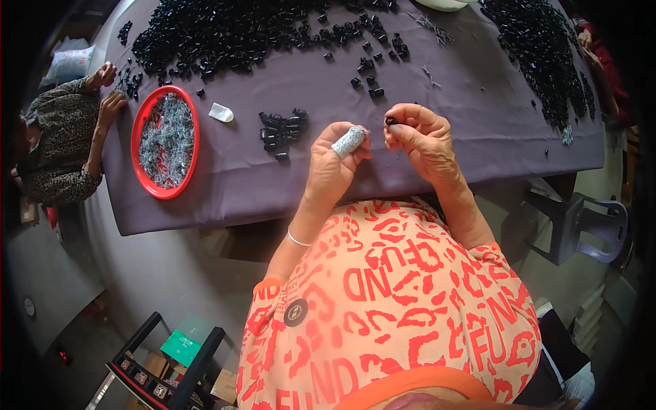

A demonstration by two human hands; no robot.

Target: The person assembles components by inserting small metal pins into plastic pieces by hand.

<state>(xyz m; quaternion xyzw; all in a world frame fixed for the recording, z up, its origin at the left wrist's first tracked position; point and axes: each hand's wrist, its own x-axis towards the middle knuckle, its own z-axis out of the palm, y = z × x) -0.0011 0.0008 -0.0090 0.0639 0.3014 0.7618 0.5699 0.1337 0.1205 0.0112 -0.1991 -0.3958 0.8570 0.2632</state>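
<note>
Both my hands are raised over the near edge of the cloth-covered table, a short gap apart. On my left hand [335,152] a speckled grey sleeve [348,142] covers the thumb. Its fingers are pinched together, and whatever sits at the tips is too small to name. My right hand [425,140] pinches a small black plastic piece [391,121] between thumb and forefinger. To the left of my left hand lies a small cluster of black plastic pieces [281,130]. A white finger cot [221,113] rests farther left.
A red oval basket [193,160] holds many thin grey metal pieces. Large heaps of black pieces [198,37] cover the far side, with another heap [540,51] at far right. Co-workers' hands [109,99] show at the left and right edges. A grey plastic chair [577,225] stands right.
</note>
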